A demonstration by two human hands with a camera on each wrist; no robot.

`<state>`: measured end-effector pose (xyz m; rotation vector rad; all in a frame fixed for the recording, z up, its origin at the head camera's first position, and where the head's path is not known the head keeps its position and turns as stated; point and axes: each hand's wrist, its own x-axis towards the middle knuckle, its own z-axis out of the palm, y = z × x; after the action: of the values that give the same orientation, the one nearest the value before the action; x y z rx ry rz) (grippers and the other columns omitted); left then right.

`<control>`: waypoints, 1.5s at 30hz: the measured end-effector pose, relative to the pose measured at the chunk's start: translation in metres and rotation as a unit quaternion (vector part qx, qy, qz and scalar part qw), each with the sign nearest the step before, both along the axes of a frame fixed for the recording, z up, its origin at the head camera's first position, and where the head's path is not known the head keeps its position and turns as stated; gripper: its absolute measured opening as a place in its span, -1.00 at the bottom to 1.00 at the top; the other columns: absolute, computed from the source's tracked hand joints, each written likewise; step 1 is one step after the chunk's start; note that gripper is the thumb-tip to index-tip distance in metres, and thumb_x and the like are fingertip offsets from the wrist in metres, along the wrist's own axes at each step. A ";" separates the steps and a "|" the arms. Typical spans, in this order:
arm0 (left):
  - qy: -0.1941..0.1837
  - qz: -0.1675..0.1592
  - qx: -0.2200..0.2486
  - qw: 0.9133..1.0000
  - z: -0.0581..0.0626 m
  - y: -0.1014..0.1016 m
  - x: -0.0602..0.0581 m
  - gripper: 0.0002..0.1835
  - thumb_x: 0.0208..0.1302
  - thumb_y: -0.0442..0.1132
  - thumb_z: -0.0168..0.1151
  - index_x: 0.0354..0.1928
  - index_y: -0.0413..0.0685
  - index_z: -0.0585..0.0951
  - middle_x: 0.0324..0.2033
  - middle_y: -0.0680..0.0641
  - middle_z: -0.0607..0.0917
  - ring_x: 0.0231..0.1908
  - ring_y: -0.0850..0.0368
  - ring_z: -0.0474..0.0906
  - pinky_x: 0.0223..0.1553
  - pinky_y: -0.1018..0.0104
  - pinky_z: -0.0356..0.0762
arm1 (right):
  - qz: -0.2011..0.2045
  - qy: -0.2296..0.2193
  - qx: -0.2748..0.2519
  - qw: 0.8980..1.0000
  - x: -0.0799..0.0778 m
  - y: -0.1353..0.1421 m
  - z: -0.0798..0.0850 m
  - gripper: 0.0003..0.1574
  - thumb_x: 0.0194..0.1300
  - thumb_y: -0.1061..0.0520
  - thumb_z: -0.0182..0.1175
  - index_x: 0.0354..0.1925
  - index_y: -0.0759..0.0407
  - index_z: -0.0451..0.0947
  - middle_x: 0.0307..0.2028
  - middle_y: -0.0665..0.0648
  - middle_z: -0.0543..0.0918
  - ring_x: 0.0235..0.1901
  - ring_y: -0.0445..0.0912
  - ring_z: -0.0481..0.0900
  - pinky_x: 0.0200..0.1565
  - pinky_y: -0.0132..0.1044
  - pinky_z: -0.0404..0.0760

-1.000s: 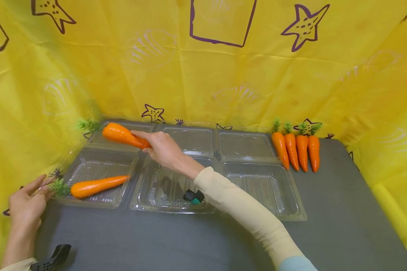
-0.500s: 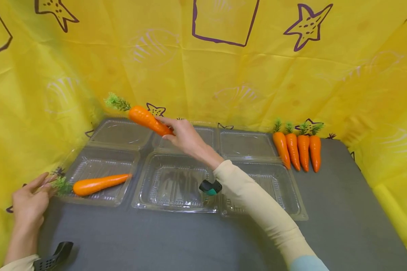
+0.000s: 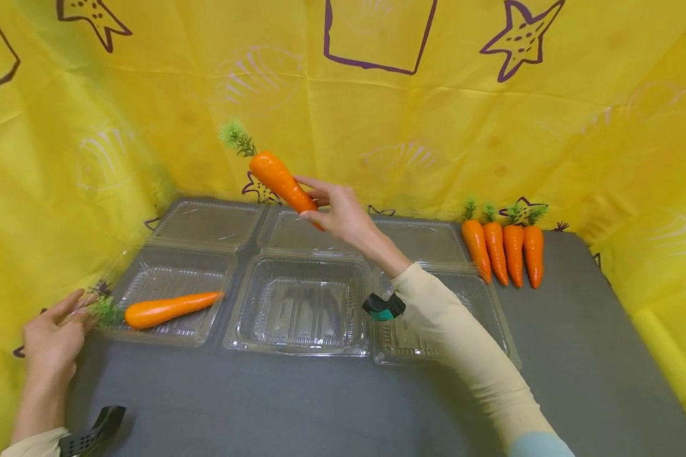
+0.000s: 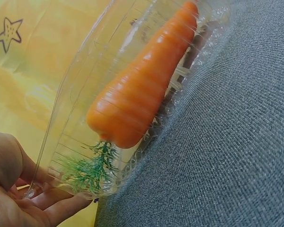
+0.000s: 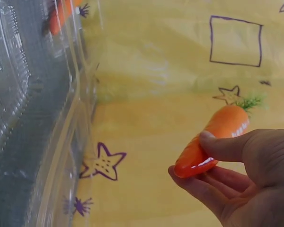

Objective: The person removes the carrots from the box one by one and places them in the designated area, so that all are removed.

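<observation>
My right hand [image 3: 345,212] holds an orange carrot [image 3: 274,174] by its narrow end, thumb on one side and fingers on the other. It is raised above the lid of the middle clear plastic container [image 3: 240,330], green leafy top pointing up and left. At the far left my left hand [image 3: 51,339] pinches the outer rim of the left plastic container [image 3: 177,339]. Inside that container lies another carrot [image 3: 166,310], its leaves beside my fingers and its tip toward the right wall. The left wrist view shows this carrot [image 4: 132,94] through the clear wall.
A third clear container [image 3: 491,317] stands on the right, partly behind my right sleeve. The containers' lids [image 3: 211,222] are folded back. Several carrots [image 3: 512,254] lie in a row at the back right of the grey table [image 3: 320,406]. A yellow patterned cloth [image 3: 343,114] encloses the table.
My right hand has lifted the carrot up and moved it right, from over the left container's lid to above the middle one's. My left hand has stayed at the left container's rim.
</observation>
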<state>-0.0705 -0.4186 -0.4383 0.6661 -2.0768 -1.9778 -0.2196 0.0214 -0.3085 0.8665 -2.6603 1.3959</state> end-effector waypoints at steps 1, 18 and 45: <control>-0.001 0.000 -0.003 1.000 0.000 0.000 0.000 -0.41 0.42 -0.44 -0.08 0.46 -0.31 0.10 -0.43 0.50 0.63 -0.52 0.49 0.62 -0.48 0.66 0.54 | -0.002 0.006 0.000 1.000 0.000 0.003 0.000 -0.20 0.20 0.31 0.36 0.38 0.08 0.38 0.02 0.21 0.69 -0.03 0.00 0.69 -0.11 -0.32 0.64; -0.011 0.013 0.007 1.000 0.001 0.005 0.002 -0.39 0.40 -0.46 -0.08 0.45 -0.32 0.07 -0.45 0.51 0.62 -0.52 0.52 0.61 -0.47 0.68 0.54 | -0.036 0.044 0.023 0.998 0.001 0.064 -0.006 -0.20 0.18 0.32 0.37 0.36 0.12 0.40 0.06 0.29 0.65 0.02 0.08 0.66 -0.09 -0.14 0.67; 0.003 0.017 0.014 1.000 0.004 0.004 0.000 -0.40 0.40 -0.48 -0.08 0.44 -0.35 0.08 -0.45 0.48 0.65 -0.53 0.49 0.62 -0.47 0.67 0.54 | -0.144 0.021 0.046 0.988 0.007 0.170 -0.025 -0.19 0.19 0.31 0.36 0.38 0.15 0.36 0.07 0.41 0.61 0.04 0.24 0.61 -0.04 0.12 0.62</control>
<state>-0.0702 -0.4144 -0.4347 0.6961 -2.0250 -1.9903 -0.2123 0.1918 -0.3339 0.4823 -2.6993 1.1850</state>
